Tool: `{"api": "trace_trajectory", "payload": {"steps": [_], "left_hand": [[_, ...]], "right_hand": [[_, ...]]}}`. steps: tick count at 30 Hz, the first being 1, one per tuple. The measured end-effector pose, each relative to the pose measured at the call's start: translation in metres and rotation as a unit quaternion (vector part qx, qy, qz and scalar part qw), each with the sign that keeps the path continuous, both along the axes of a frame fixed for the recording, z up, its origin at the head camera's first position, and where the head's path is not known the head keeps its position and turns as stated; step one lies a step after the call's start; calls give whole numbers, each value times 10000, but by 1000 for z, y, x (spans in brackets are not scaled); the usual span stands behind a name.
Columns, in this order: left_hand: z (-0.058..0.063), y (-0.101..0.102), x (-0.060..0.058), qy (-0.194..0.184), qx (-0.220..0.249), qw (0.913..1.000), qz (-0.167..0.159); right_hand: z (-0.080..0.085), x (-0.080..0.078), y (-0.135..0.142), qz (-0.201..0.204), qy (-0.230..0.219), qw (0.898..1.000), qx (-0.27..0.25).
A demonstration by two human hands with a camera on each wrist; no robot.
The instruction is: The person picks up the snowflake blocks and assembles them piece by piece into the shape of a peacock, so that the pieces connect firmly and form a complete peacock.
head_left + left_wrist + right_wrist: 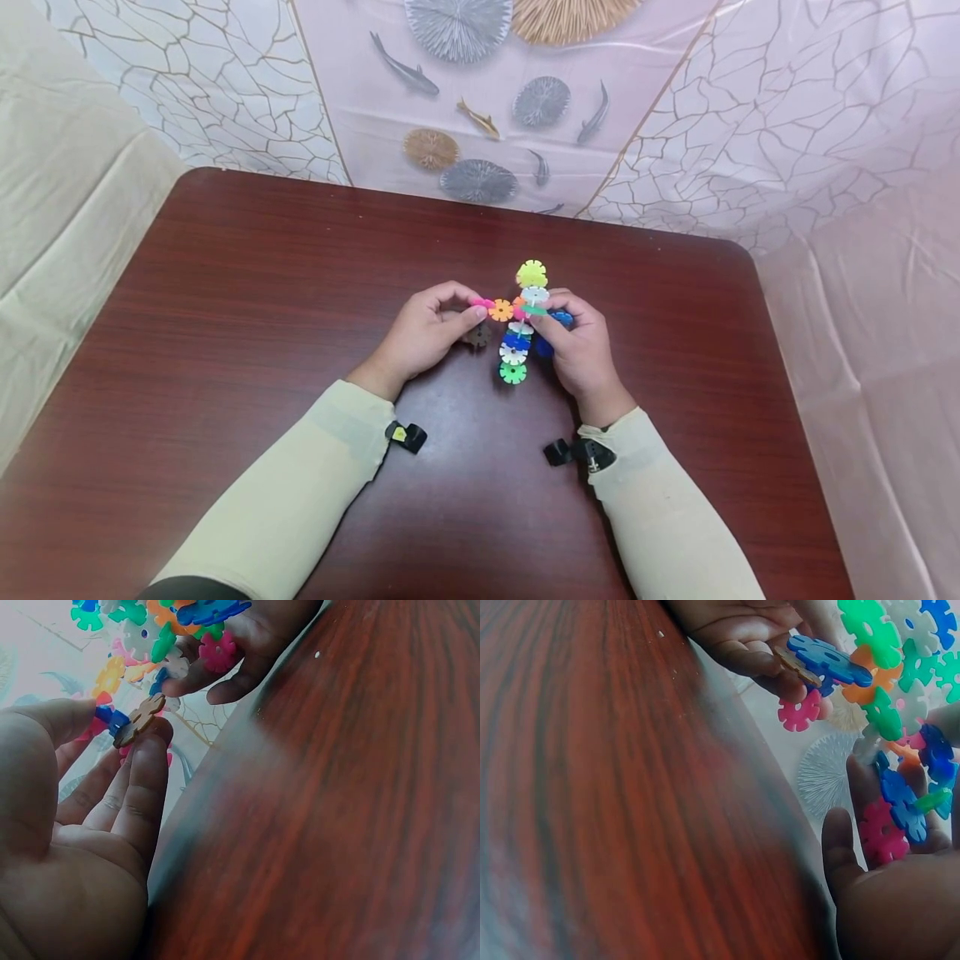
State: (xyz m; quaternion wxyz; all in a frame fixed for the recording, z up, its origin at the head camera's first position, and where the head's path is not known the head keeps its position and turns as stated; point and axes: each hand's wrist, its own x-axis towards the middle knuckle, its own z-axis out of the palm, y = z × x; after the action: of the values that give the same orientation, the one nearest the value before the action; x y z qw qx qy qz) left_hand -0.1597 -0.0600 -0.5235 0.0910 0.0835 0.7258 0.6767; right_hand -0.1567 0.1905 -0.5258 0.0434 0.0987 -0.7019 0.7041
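Both hands hold one cross-shaped build of interlocking notched snowflake discs point(513, 353), raised over the table. My left hand point(420, 335) grips the end of its left arm, where a pink disc point(482, 303) shows by the thumb. In the left wrist view, a brown disc point(139, 720) and a blue disc point(112, 718) are between the thumb and fingertips. My right hand point(588, 348) grips the right side, with blue discs point(904, 804) and a pink disc point(883, 831) by the palm. A yellow disc point(532, 273) tops the far arm, and a green disc point(513, 372) ends the near arm.
The dark red-brown wooden table point(225, 350) spreads beneath both arms. A patterned cloth backdrop point(480, 108) stands along its far edge, with pale cloth point(862, 350) at the sides. Black camera straps point(407, 437) circle both wrists.
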Motion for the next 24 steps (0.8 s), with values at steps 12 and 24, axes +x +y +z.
{"api": "trace_trajectory", "payload": {"steps": [12, 24], "left_hand": [[0, 0, 0, 6, 23, 10000, 24], [2, 2, 0, -28, 7, 10000, -48]], "right_hand": [[0, -1, 1, 50, 87, 9999, 97], [2, 1, 0, -11, 191, 9994, 304]]}}
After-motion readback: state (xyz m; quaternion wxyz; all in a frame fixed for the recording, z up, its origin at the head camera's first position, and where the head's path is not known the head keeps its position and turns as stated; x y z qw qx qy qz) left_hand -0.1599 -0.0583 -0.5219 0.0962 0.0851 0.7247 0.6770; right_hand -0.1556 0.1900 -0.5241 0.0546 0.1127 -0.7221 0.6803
